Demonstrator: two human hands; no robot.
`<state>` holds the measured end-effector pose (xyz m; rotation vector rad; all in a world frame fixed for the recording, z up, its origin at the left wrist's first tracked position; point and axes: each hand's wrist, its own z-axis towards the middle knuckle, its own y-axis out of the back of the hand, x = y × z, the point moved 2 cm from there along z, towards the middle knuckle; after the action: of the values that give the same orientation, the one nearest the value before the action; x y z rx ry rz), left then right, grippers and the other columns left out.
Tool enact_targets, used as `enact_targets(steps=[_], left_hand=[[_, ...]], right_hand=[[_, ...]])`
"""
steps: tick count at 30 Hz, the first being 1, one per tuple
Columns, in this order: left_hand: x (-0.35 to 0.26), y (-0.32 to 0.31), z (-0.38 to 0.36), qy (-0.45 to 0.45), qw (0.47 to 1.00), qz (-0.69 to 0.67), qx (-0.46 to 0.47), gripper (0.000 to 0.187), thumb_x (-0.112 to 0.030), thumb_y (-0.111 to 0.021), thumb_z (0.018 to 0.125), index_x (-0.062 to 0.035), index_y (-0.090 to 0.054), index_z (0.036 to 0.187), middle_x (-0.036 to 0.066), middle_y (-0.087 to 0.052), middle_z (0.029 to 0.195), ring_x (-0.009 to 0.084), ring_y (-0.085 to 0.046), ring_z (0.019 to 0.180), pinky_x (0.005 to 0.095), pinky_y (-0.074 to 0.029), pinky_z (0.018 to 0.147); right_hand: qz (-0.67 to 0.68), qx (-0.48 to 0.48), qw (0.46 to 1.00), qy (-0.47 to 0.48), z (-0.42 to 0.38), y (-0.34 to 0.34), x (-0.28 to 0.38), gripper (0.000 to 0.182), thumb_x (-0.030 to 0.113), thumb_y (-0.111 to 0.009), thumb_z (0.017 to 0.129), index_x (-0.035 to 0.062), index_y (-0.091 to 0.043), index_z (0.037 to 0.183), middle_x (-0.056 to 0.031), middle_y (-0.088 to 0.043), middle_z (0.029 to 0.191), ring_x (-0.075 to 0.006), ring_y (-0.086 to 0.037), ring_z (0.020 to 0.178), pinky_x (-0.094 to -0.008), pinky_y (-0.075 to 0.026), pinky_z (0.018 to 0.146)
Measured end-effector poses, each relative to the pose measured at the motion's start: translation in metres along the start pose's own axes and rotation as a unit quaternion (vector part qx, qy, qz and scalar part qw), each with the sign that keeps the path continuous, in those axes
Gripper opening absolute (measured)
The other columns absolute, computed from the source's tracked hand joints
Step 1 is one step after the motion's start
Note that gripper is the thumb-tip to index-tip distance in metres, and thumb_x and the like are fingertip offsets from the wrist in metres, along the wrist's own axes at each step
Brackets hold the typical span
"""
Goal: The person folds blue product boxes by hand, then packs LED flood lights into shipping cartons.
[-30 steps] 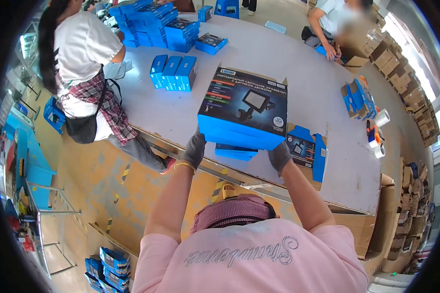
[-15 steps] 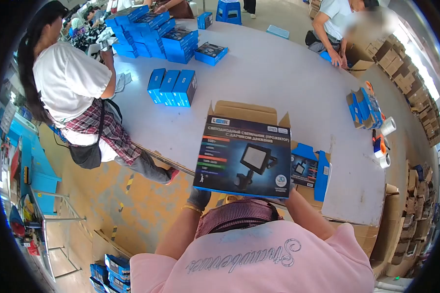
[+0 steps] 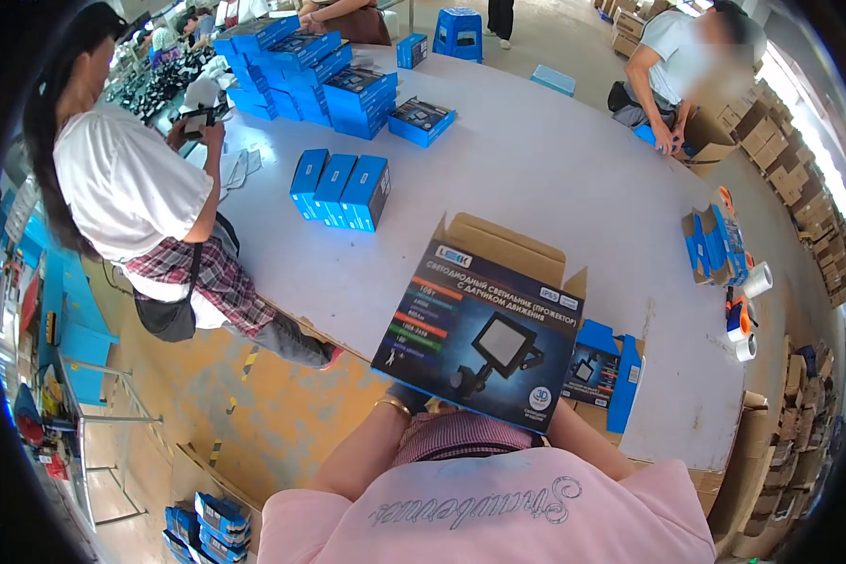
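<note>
A wide grey counter (image 3: 536, 169) fills the room ahead, its near edge running over an orange-brown floor (image 3: 254, 395), with brown cartons (image 3: 799, 395) piled along the right wall. Closest of all, over the near edge of the counter, a box (image 3: 479, 334) is held up flat, its printed face turned to the camera. The left hand (image 3: 406, 395) in a dark glove shows only at the lower left corner of the box, under it; the right hand is hidden behind the box, so its grip cannot be told. The box is dark on its face with a blue rim, shows a picture of a floodlight and coloured stripes, and its brown flaps stand open at the far side. Just right of it, at the near right corner of the counter, lies an opened blue box (image 3: 606, 367). Further on stand three blue boxes (image 3: 340, 191) upright in a row, then rolls of tape (image 3: 747, 310) at the right edge, then a stack of blue boxes (image 3: 301, 61) at the far left. A person in a white shirt (image 3: 127, 183) stands at the left edge; another person (image 3: 677, 56) bends at the far right.
</note>
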<state>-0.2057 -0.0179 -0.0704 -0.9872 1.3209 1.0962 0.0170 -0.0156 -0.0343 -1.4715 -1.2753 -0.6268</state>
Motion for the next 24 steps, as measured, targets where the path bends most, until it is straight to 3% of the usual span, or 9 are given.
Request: enact_targets(steps=[6,7,10,15,16,17,18,19,24], left_hand=[[0.018,0.015,0.092,0.002,0.994,-0.104,0.034,0.027,-0.012,-0.060,0.087,-0.0079,-0.057,0.114,0.008,-0.061,0.103,0.0188,-0.056,0.098,0.0347,-0.051,0.081],[0.016,0.017,0.111,0.012,0.969,-0.240,0.050,0.029,-0.013,-0.061,0.088,-0.0091,-0.056,0.116,0.008,-0.061,0.105,0.0183,-0.056,0.099,0.0346,-0.052,0.081],[0.023,0.027,0.162,0.174,0.846,-0.503,0.025,0.031,-0.024,-0.055,0.094,-0.0112,-0.050,0.122,0.008,-0.056,0.115,0.0213,-0.056,0.105,0.0376,-0.052,0.089],[0.015,0.059,0.264,0.271,0.821,-0.502,-0.003,0.048,-0.043,-0.043,0.097,-0.0109,-0.041,0.132,0.009,-0.041,0.135,0.0263,-0.051,0.115,0.0412,-0.051,0.094],[0.007,0.065,0.282,0.283,0.821,-0.496,-0.005,0.053,-0.050,-0.042,0.096,-0.0120,-0.040,0.134,0.008,-0.036,0.140,0.0258,-0.050,0.116,0.0405,-0.051,0.094],[0.003,0.069,0.301,0.288,0.823,-0.490,-0.007,0.056,-0.050,-0.043,0.096,-0.0105,-0.037,0.136,0.009,-0.033,0.142,0.0260,-0.049,0.116,0.0401,-0.050,0.096],[0.004,0.072,0.321,0.302,0.827,-0.474,-0.029,0.054,-0.049,-0.043,0.096,-0.0097,-0.040,0.133,0.008,-0.037,0.139,0.0255,-0.050,0.114,0.0404,-0.050,0.095],[-0.001,0.080,0.339,0.292,0.836,-0.465,-0.018,0.054,-0.048,-0.045,0.096,-0.0080,-0.039,0.132,0.011,-0.038,0.134,0.0275,-0.049,0.115,0.0419,-0.051,0.094],[-0.017,0.109,0.421,0.298,0.868,-0.397,0.001,0.058,-0.048,-0.050,0.093,-0.0062,-0.039,0.131,0.012,-0.038,0.130,0.0267,-0.052,0.107,0.0427,-0.055,0.085]], right_hand=[[-0.023,-0.052,0.997,0.051,0.064,0.018,0.024,0.039,0.031,-0.044,0.097,0.0105,-0.045,0.130,-0.0082,-0.048,0.133,-0.0254,-0.047,0.119,-0.0449,-0.038,0.101],[-0.029,-0.060,0.996,0.062,0.079,0.019,0.027,0.040,0.031,-0.043,0.097,0.0108,-0.044,0.131,-0.0082,-0.047,0.134,-0.0257,-0.046,0.120,-0.0454,-0.038,0.102],[-0.058,-0.082,0.991,0.089,0.123,0.024,0.037,0.041,0.032,-0.043,0.097,0.0117,-0.043,0.132,-0.0080,-0.046,0.136,-0.0266,-0.044,0.123,-0.0469,-0.036,0.103],[-0.234,-0.097,0.950,0.181,0.207,0.036,0.049,0.042,0.033,-0.042,0.097,0.0132,-0.041,0.134,-0.0078,-0.043,0.139,-0.0280,-0.041,0.127,-0.0494,-0.034,0.106],[-0.213,-0.096,0.956,0.178,0.223,0.032,0.061,0.043,0.034,-0.041,0.097,0.0135,-0.040,0.135,-0.0078,-0.043,0.139,-0.0283,-0.041,0.128,-0.0499,-0.033,0.106],[-0.006,-0.118,0.990,0.080,0.239,0.032,0.069,0.042,0.030,-0.040,0.098,0.0106,-0.039,0.135,-0.0086,-0.042,0.140,-0.0264,-0.040,0.129,-0.0476,-0.032,0.107],[0.201,-0.135,0.970,-0.023,0.252,0.023,0.079,0.041,0.027,-0.038,0.099,0.0077,-0.038,0.136,-0.0094,-0.040,0.141,-0.0245,-0.039,0.130,-0.0452,-0.032,0.108],[0.028,-0.110,0.994,-0.001,0.268,0.017,0.091,0.043,0.030,-0.036,0.099,0.0111,-0.036,0.138,-0.0097,-0.039,0.143,-0.0281,-0.038,0.130,-0.0514,-0.032,0.107],[0.180,-0.166,0.969,-0.022,0.357,0.037,0.120,0.046,0.039,-0.041,0.097,0.0123,-0.037,0.135,-0.0109,-0.043,0.139,-0.0311,-0.044,0.124,-0.0530,-0.038,0.102]])
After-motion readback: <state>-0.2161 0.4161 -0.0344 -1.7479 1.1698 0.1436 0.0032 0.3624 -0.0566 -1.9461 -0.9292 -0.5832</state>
